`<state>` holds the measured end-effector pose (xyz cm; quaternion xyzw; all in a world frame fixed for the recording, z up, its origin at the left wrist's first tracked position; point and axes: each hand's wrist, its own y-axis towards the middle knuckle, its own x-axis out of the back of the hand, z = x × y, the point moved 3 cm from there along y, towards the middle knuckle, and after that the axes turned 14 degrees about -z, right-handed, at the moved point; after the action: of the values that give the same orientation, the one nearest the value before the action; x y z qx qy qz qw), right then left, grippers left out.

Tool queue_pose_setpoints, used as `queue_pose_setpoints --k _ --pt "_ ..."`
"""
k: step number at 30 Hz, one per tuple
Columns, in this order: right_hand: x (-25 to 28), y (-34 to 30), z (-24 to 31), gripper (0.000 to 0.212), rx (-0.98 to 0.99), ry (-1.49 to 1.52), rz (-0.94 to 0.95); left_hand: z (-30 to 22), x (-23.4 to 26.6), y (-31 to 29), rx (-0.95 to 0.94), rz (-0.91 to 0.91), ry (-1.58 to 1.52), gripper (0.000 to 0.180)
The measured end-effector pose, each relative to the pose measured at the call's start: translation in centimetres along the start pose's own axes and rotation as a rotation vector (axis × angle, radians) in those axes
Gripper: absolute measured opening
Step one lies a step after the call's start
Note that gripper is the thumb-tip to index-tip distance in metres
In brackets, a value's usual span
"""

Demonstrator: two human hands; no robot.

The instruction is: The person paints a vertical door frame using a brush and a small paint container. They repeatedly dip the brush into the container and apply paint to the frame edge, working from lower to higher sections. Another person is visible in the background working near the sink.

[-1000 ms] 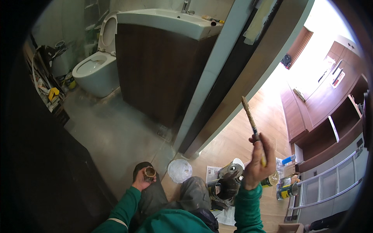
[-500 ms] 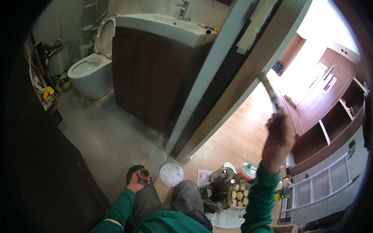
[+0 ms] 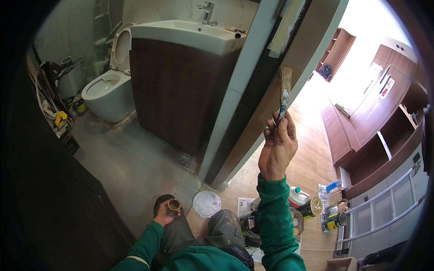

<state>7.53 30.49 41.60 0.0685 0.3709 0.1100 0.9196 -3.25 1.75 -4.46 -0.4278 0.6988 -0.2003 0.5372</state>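
My right hand (image 3: 278, 147) is raised beside the door frame, fingers pinched round the handle of a paintbrush (image 3: 284, 92). The brush points up, its pale bristles against or just in front of the brown face of the door frame (image 3: 260, 126); I cannot tell whether they touch. Low down by my knee, my left hand (image 3: 165, 215) is wrapped round a small open jar (image 3: 173, 207) with a brownish rim. What is inside the jar is too dark to make out. Higher on the frame, a strip of pale masking (image 3: 285, 34) sticks to the dark inner edge.
A round white lid-like disc (image 3: 207, 204) lies near my knees. Paint cans (image 3: 312, 207) and a white jug with a green cap (image 3: 298, 196) stand on the right. A ladder (image 3: 384, 210) leans there too. Beyond the frame are a sink (image 3: 181, 32) and toilet (image 3: 108, 97).
My right hand has moved left with the paintbrush, from over the bright room to the door frame. My left hand still holds the jar, and the view has shifted slightly.
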Motion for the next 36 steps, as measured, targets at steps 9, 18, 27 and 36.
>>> queue_pose_setpoints --k 9,18,27,36 --pt "0.2 -0.8 -1.1 0.034 -0.015 0.051 -0.019 -0.2 0.4 0.1 0.016 0.064 -0.039 0.039" --pt "-0.6 0.5 -1.2 0.033 -0.036 0.072 -0.029 0.0 0.5 0.3 -0.012 0.042 -0.019 0.039" --pt "2.3 -1.0 -3.7 0.034 -0.081 0.021 -0.075 0.0 0.7 0.1 0.016 0.014 -0.051 0.038" --pt "5.1 -2.8 -6.0 0.034 -0.150 -0.023 -0.122 -0.3 -0.1 -0.9 0.027 -0.003 -0.040 0.038"
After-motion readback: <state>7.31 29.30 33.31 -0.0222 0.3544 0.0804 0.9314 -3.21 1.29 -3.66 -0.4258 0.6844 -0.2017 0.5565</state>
